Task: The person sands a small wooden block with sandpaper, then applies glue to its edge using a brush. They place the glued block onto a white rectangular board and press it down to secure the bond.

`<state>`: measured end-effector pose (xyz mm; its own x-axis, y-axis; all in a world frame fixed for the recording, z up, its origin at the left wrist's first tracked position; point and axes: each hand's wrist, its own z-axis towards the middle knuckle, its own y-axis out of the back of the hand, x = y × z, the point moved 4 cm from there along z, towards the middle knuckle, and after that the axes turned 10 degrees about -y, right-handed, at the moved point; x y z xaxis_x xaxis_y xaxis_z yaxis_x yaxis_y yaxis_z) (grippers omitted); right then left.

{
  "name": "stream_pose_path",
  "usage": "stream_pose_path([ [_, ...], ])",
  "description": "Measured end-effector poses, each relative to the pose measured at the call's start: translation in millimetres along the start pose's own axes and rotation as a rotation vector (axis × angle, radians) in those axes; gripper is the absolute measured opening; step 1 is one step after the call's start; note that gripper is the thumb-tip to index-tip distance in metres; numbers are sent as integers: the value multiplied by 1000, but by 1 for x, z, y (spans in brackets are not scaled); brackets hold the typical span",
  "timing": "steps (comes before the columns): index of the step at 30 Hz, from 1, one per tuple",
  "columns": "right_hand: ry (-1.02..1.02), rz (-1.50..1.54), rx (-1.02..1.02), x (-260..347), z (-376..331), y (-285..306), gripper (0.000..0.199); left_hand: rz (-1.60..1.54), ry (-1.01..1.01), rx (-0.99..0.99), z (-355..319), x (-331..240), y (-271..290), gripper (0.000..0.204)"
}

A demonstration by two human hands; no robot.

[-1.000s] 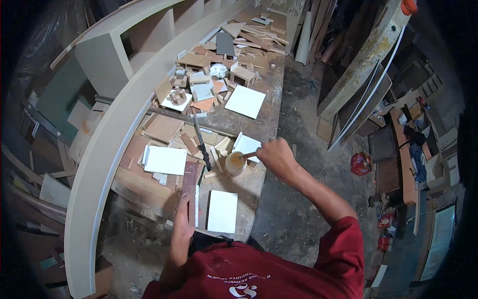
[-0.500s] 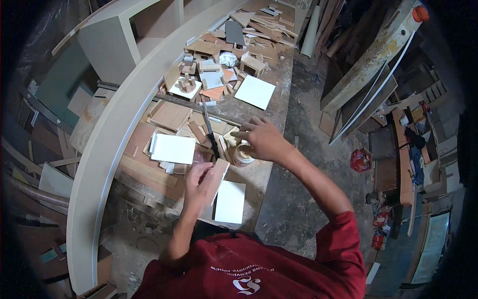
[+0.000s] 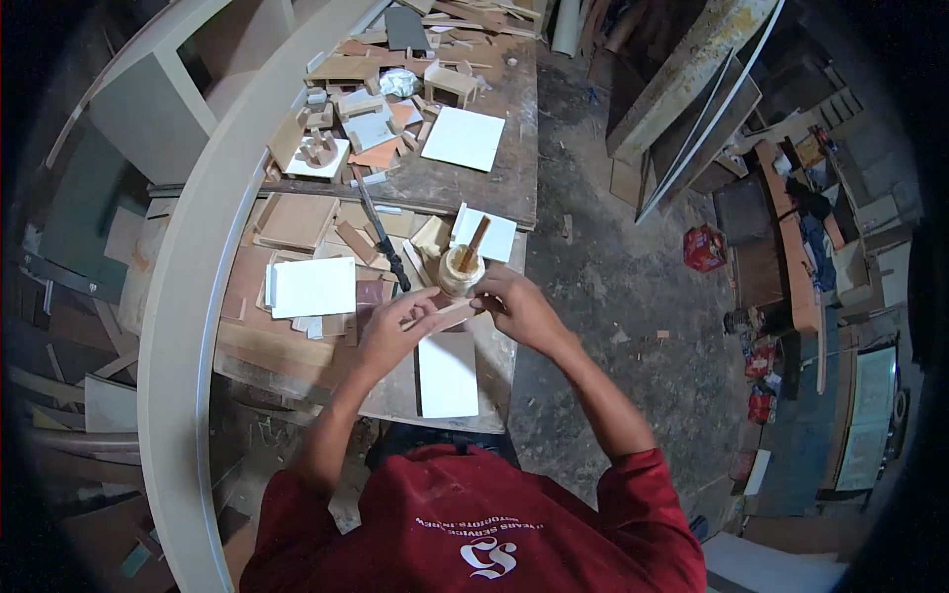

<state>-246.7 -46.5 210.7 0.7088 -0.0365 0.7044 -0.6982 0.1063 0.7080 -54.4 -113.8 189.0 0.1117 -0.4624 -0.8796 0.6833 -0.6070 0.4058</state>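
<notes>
Head view: both hands meet over the near end of the tabletop (image 3: 494, 183). The left hand (image 3: 393, 331) has its grip closed around a small pale wood strip (image 3: 447, 314), fingers curled over one end. The right hand (image 3: 514, 304) pinches the other end of that strip, fingers drawn together on it. The strip sits just in front of a small round pot (image 3: 459, 272), which stands upright on the tabletop, touching the fingertips or very near them; I cannot tell which. A brown stick (image 3: 474, 242) leans out of the pot, tilted up and to the right; what else is inside the pot is too small to tell. Below the hands lies 1 white panel (image 3: 448, 376), flat. To the left lies another white sheet (image 3: 313, 287), with a dark bar clamp (image 3: 381, 242) between it and the pot.
</notes>
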Motion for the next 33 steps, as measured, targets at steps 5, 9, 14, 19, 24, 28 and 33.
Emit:
stream_pose_path([
  [5,-173,45,-245,-41,-44,-53,11,79,20,89,-18,38,-2,28],
  [9,-251,105,-311,-56,-59,-85,13,123,10,126,-28,64,-10,24],
  [14,-257,106,-338,-76,-60,-103,17,134,13,137,-32,98,-20,23],
  [19,-296,178,-334,-83,-63,-108,22,192,-61,-3,-31,100,-26,17],
  [24,-386,239,-368,-84,-74,-112,22,171,-91,-110,-43,104,-38,18],
  [28,-448,252,-355,-90,-79,-122,21,140,-69,-139,-55,107,-45,18],
  [33,-435,248,-388,-91,-83,-125,18,186,-23,-152,-61,105,-47,19],
])
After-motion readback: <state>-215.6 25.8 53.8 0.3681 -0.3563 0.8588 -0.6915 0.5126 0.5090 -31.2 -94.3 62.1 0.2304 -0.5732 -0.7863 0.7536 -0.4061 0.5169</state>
